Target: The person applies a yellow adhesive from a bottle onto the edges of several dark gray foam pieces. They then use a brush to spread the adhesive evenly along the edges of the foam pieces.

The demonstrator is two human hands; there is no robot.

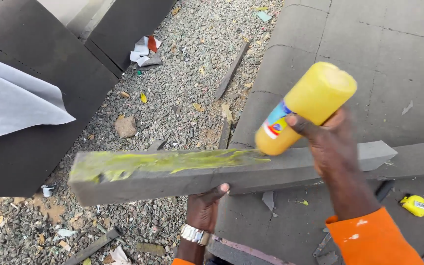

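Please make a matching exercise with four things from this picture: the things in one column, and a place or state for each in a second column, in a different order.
Things:
1. yellow bottle
2. grey foam strip
3. tape measure
4. white sheet

Places or states:
A. lying on the grey foam near the orange sleeve
B. tilted downward in the right hand
C. draped over a dark panel
D. smeared with yellow glue, held from below by the left hand

Pairs: 1-B, 2-D, 3-A, 4-C

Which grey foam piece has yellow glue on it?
The long grey foam strip held by the left hand; its top is smeared yellow, while the grey slabs beneath look unglued.
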